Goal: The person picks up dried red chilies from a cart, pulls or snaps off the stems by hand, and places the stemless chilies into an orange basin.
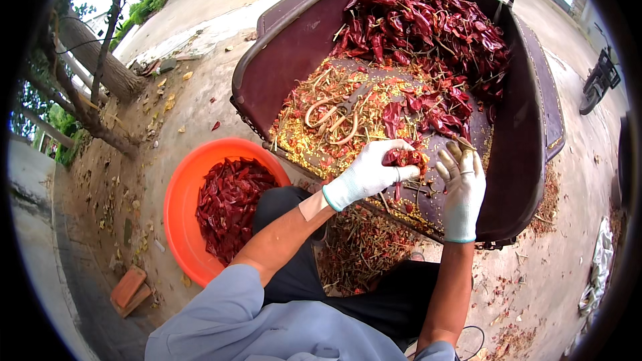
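My left hand [373, 170], in a white glove with a teal cuff, is closed around a small bunch of dried red chillies [401, 158]. Just to its right is my right hand [461, 180], gloved the same way with stained fingertips. A pale brown chilli stem [465, 143] appears pinched at those fingertips. Both hands are over the front edge of a dark maroon cart bed [293, 60]. Scissors [346, 106] with wrapped handles lie in the bed on yellow seeds and stem scraps. Behind them rises a large heap of dried red chillies [416, 25].
An orange plastic basin [181, 225] holding chillies stands on the ground at my left. Stem scraps [361, 250] cover the ground between my legs. Bricks [130, 291] lie at lower left, near trees [95, 55]. A wheeled vehicle [599, 80] is at far right.
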Motion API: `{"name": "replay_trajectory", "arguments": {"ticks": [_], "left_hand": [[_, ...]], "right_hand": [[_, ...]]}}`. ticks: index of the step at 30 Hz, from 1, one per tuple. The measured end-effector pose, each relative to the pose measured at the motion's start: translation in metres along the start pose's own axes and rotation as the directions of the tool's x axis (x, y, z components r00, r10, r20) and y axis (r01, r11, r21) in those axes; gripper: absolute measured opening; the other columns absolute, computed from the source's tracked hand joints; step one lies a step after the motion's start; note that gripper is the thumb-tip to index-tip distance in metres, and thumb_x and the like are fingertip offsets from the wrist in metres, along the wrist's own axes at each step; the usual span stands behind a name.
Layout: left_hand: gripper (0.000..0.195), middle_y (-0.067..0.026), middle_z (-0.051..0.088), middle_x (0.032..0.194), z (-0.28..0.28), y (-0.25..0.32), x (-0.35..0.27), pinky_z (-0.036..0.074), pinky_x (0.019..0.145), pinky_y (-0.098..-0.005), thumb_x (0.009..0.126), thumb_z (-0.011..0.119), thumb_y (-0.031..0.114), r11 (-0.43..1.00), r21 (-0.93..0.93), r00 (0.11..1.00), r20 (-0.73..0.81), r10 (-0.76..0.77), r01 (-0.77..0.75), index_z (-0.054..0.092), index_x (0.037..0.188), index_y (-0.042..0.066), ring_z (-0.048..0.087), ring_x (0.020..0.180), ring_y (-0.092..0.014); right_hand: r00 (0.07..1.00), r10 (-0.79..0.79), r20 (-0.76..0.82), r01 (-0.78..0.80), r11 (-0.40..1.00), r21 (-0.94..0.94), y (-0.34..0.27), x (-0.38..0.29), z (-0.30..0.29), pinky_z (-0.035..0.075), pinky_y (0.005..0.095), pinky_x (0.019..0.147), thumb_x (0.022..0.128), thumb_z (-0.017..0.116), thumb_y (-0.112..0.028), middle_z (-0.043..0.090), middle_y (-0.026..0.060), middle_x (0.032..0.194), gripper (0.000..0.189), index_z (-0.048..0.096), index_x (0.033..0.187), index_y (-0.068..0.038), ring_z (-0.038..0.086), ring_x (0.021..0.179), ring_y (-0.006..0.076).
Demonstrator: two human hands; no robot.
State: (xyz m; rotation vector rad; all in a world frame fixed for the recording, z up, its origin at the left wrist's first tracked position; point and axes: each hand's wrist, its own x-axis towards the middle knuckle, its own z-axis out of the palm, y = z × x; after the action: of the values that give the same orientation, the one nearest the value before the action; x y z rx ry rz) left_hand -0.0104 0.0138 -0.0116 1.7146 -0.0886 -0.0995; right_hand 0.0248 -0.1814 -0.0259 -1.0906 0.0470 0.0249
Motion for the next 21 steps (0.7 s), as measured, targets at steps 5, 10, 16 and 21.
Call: {"name": "replay_trajectory", "arguments": {"ticks": [5,10,16,21], "left_hand": [[0.041,-0.0092,0.069,0.109,0.002,-0.003,0.006,0.052,0.088,-0.0301,0.086,0.077,0.015,0.981,0.171,0.986,-0.126,0.11,-0.088,0.063,0.12,-0.003,0.063,0.099,-0.013],[0.048,-0.0129,0.067,0.117,0.0,-0.005,0.004,0.049,0.097,-0.0324,0.085,0.076,0.015,0.984,0.153,0.993,-0.071,0.098,-0.087,0.06,0.127,-0.003,0.062,0.111,-0.017],[0.053,-0.0116,0.064,0.128,-0.002,-0.008,0.005,0.045,0.105,-0.0328,0.085,0.07,0.008,0.99,0.106,0.996,0.003,0.087,-0.087,0.056,0.135,-0.001,0.057,0.121,-0.017],[0.047,-0.0086,0.065,0.126,0.002,-0.001,0.003,0.046,0.104,-0.0322,0.087,0.068,0.004,0.995,-0.075,0.997,0.036,0.064,-0.062,0.058,0.133,-0.001,0.058,0.118,-0.015]], "right_hand": [[0.934,-0.091,0.346,0.238,0.88,-0.411,0.014,-0.018,0.018,0.047,0.0315,0.101,0.105,0.05,-0.035,0.056,0.0191,0.137,0.053,0.046,0.145,0.0,0.057,0.123,0.0201],[0.947,-0.077,0.311,0.188,0.92,-0.344,0.021,-0.024,0.028,0.044,0.0323,0.104,0.097,0.063,-0.016,0.06,0.0139,0.133,0.048,0.052,0.142,-0.001,0.055,0.124,0.0183],[0.913,-0.205,0.352,0.339,0.86,-0.38,0.03,-0.017,0.022,0.043,0.0337,0.106,0.095,0.064,-0.01,0.061,0.0126,0.131,0.036,0.059,0.128,0.001,0.055,0.123,0.0189],[0.959,-0.146,0.243,0.22,0.925,-0.309,0.024,-0.02,0.027,0.046,0.0327,0.101,0.097,0.063,-0.011,0.062,0.0092,0.122,0.024,0.061,0.118,0.001,0.058,0.112,0.0174]]}}
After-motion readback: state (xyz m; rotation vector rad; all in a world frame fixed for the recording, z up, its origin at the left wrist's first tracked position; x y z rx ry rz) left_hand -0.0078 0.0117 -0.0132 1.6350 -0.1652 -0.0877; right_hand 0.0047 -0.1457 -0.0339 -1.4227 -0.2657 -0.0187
